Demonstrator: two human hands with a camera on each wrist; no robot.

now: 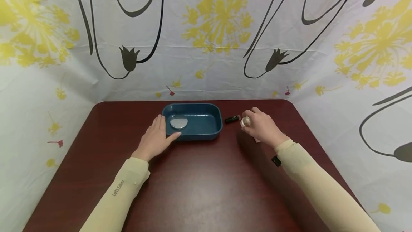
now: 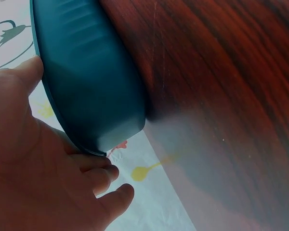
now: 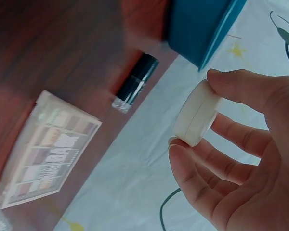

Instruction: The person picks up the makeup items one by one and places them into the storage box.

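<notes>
My right hand point(image 1: 262, 126) pinches a small round cream-white lidded jar point(image 3: 197, 113) between thumb and fingertips, held up off the table at the right of the tray. My left hand point(image 1: 155, 137) lies along the left end of a blue rectangular tray point(image 1: 206, 137), its fingers straight and its thumb out toward the near rim. In the left wrist view, the thumb and fingers touch the tray's edge. A flat silvery-white, rounded object point(image 1: 178, 123) lies inside the tray at the left; its kind is unclear.
Right of the tray, a black tube with a clear end point(image 1: 232, 119) lies on the dark red wooden table point(image 1: 199, 185). An eyeshadow palette point(image 3: 50, 149) is near the right hand, mostly hidden in the head view. Patterned white cloth point(image 1: 206, 74) surrounds the table's back and sides.
</notes>
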